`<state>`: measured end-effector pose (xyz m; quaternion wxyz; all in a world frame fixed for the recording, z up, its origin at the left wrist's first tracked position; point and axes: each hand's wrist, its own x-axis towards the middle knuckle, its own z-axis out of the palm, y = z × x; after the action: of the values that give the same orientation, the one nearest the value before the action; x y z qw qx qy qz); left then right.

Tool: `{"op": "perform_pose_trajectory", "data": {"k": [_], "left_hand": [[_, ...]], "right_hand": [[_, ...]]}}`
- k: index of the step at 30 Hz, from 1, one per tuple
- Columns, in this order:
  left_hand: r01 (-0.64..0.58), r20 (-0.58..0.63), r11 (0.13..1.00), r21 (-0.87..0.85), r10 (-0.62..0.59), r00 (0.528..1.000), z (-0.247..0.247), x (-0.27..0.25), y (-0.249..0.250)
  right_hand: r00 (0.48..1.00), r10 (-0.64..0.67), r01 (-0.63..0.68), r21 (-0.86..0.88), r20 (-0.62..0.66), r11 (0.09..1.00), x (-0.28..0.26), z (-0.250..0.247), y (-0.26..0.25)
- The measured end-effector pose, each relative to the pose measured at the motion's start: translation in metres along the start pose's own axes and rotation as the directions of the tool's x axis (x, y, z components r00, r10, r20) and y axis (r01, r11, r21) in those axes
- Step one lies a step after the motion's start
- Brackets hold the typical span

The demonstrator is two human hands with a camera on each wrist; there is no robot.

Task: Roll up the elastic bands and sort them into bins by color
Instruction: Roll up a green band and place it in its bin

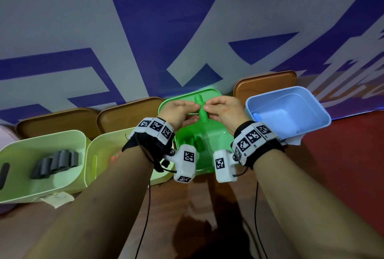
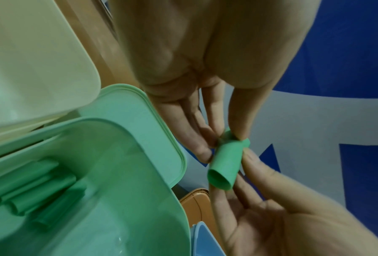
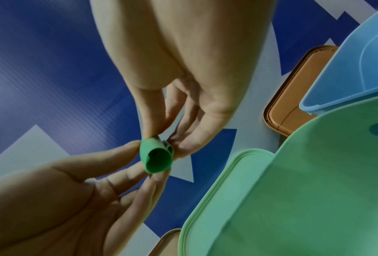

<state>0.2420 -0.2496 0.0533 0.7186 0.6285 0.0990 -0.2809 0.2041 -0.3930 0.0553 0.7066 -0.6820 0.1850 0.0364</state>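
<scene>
Dim room, light from overhead; a dark shadow pools on the tabletop (image 1: pixel 199 236) below the forearms. Wide-angle bending warps the edges, and both wrist views are soft and blurred.

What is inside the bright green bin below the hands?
Rolled green bands lie inside the bright green bin. In the head view, the wrists cover part of its floor, so their count is uncertain.

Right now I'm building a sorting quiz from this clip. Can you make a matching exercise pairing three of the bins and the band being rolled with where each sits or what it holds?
Things:
1. green band
2. green bin
3. blue bin
4. far-left pale green bin

States:
A. holds grey rolls
B. pinched between the left hand and right hand
C. holds green rolls
D. rightmost in the row

Pairs: 1-B, 2-C, 3-D, 4-A
</scene>
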Motion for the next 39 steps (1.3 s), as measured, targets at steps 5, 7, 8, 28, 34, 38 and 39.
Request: {"op": "perform_pose_trajectory", "data": {"k": [5, 7, 8, 28, 34, 38, 39], "left_hand": [[0.025, -0.041, 0.999, 0.027, -0.024, 0.999, 0.003, 0.004, -0.006], [0.035, -0.049, 0.999, 0.027, -0.034, 0.998, 0.003, 0.006, -0.008], [0.036, -0.050, 0.999, 0.028, -0.035, 0.998, 0.004, 0.007, -0.009], [0.015, -0.219, 0.987, 0.158, 0.020, 0.976, -0.012, 0.035, -0.035], [-0.021, -0.220, 0.977, 0.214, 0.069, 0.973, -0.016, 0.044, -0.040], [-0.026, -0.213, 0.971, 0.237, 0.078, 0.974, -0.020, 0.048, -0.041], [-0.028, -0.211, 0.971, 0.238, 0.080, 0.974, -0.022, 0.049, -0.041]], "right_hand": [[0.999, 0.015, -0.013, -0.068, 0.029, 0.998, -0.002, -0.001, 0.002], [0.999, 0.008, -0.005, -0.077, 0.039, 0.997, -0.001, -0.001, 0.002], [0.999, 0.000, 0.003, -0.094, 0.039, 0.996, 0.000, 0.000, 0.002], [0.924, 0.377, -0.303, -0.484, 0.062, 0.821, 0.044, -0.010, 0.031], [0.811, 0.581, -0.458, -0.547, 0.065, 0.700, 0.063, -0.008, 0.045], [0.770, 0.635, -0.504, -0.556, 0.058, 0.661, 0.068, -0.006, 0.051], [0.765, 0.641, -0.496, -0.584, 0.057, 0.643, 0.069, -0.005, 0.051]]}}
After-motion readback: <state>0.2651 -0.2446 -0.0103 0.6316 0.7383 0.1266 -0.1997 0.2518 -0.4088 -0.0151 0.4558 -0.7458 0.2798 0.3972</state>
